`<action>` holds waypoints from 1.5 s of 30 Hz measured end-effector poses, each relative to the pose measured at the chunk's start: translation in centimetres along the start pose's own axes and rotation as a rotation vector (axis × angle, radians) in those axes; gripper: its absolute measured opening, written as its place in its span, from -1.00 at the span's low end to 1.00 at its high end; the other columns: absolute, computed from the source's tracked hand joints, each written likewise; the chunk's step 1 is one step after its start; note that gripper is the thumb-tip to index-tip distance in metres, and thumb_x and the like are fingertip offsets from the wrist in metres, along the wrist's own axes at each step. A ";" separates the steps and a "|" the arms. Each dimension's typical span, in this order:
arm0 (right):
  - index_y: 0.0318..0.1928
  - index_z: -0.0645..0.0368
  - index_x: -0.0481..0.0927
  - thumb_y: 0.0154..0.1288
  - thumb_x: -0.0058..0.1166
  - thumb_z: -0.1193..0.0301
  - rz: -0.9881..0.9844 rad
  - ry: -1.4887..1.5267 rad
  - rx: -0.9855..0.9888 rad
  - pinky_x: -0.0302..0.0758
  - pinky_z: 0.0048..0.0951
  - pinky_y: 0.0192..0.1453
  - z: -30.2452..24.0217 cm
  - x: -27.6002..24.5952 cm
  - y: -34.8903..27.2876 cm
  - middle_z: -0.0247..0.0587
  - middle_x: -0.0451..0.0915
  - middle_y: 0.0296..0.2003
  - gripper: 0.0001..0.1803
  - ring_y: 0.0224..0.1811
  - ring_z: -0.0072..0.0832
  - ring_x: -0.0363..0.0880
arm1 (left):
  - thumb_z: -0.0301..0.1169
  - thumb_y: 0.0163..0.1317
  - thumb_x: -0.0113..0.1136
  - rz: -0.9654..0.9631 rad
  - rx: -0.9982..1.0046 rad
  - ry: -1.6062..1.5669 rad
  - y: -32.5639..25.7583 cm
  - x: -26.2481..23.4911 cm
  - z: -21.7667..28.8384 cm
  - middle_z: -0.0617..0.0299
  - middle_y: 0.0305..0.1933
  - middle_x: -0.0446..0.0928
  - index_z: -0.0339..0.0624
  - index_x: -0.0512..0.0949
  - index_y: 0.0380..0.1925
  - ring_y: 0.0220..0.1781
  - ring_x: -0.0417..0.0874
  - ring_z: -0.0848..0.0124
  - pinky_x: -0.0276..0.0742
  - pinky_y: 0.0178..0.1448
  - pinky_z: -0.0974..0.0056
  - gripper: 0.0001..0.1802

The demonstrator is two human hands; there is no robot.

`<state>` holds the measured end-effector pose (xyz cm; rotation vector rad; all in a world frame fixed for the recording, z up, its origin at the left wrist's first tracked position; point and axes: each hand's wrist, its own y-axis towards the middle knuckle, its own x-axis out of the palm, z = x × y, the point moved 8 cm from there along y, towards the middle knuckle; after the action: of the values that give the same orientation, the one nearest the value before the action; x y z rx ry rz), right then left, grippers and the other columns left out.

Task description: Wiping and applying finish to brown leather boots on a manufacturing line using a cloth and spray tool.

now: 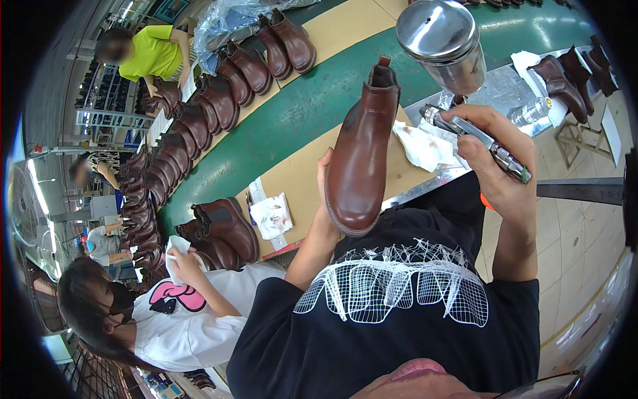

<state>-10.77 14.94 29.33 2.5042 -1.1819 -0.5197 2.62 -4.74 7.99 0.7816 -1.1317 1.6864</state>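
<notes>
A brown leather ankle boot (362, 156) with dark elastic sides is held up in front of me, toe toward me. My left hand (324, 183) grips it from the left side; the boot hides most of its fingers. My right hand (495, 149) is wrapped round a metal spray gun (488, 143), its nozzle end pointing left toward the boot with a gap between them. On top of the spray gun sits a shiny metal paint cup (442, 46) with a lid. Whether spray is coming out cannot be seen.
A green work table (286, 126) carries a long row of brown boots (193, 123). Stained white cloths (422, 146) and a clear plastic bottle (530, 112) lie nearby. At my left a person in a white shirt (189, 336) holds a white cloth; another in yellow-green (149, 53) stands across.
</notes>
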 end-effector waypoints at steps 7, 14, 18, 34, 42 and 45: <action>-0.08 0.36 0.64 0.34 0.23 0.49 0.045 -0.015 0.047 0.41 -0.62 -0.29 0.1 -0.3 -0.7 -0.25 0.66 -0.32 -0.79 -0.34 -0.66 0.52 | 0.04 0.43 -0.03 0.015 -0.132 -0.023 0.4 -2.4 -0.9 -0.35 -0.10 0.58 -0.55 0.32 0.25 -0.25 0.75 0.00 0.76 -0.25 0.09 -0.24; -0.07 0.34 0.64 0.33 0.24 0.46 0.043 -0.034 0.033 0.43 -0.60 -0.25 0.4 -0.4 -1.3 -0.24 0.67 -0.31 -0.77 -0.33 -0.63 0.54 | 0.03 0.40 0.07 -0.276 -0.368 -0.267 0.6 -1.0 -2.5 -0.22 -0.18 0.58 -0.74 0.13 0.31 -0.33 0.72 0.08 0.71 -0.36 0.22 -0.09; -0.08 0.34 0.64 0.33 0.24 0.46 0.018 -0.041 0.055 0.46 -0.58 -0.21 0.3 -0.3 -1.6 -0.22 0.68 -0.30 -0.77 -0.31 -0.59 0.58 | 0.07 0.39 0.06 -0.368 -0.413 -0.286 0.5 -1.5 -2.8 -0.16 -0.10 0.57 -0.68 0.07 0.37 -0.24 0.73 0.06 0.67 -0.36 0.20 -0.04; -0.11 0.20 0.68 0.24 0.30 0.28 -0.173 -0.160 0.139 0.30 -0.49 -0.22 0.9 2.3 -4.7 -0.30 0.66 -0.39 -0.71 -0.41 -0.53 0.47 | 0.09 0.43 -0.05 -0.489 -0.420 -0.368 0.7 0.0 -3.2 0.00 -0.10 0.57 -0.58 0.04 0.43 -0.18 0.70 0.19 0.59 -0.31 0.28 -0.07; -0.12 0.15 0.69 0.18 0.35 0.34 -0.134 -0.100 0.109 0.25 -0.48 -0.19 1.2 1.5 -5.4 -0.33 0.70 -0.34 -0.73 -0.44 -0.53 0.51 | 0.11 0.42 -0.06 -0.421 -0.442 -0.386 0.5 -1.3 -3.7 0.10 -0.25 0.59 -0.59 0.13 0.39 -0.43 0.61 0.34 0.43 -0.53 0.38 -0.09; -0.12 0.19 0.68 0.20 0.34 0.36 -0.105 -0.140 0.113 0.27 -0.49 -0.17 1.1 1.0 -5.1 -0.31 0.70 -0.35 -0.74 -0.41 -0.56 0.55 | 0.14 0.41 -0.07 -0.388 -0.456 -0.379 0.6 -1.9 -3.9 0.08 -0.31 0.59 -0.60 0.16 0.37 -0.49 0.61 0.32 0.36 -0.63 0.39 -0.07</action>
<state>-7.29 17.03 25.94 2.6746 -1.1640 -0.6840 2.70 -1.86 4.65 0.9688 -1.4457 0.9312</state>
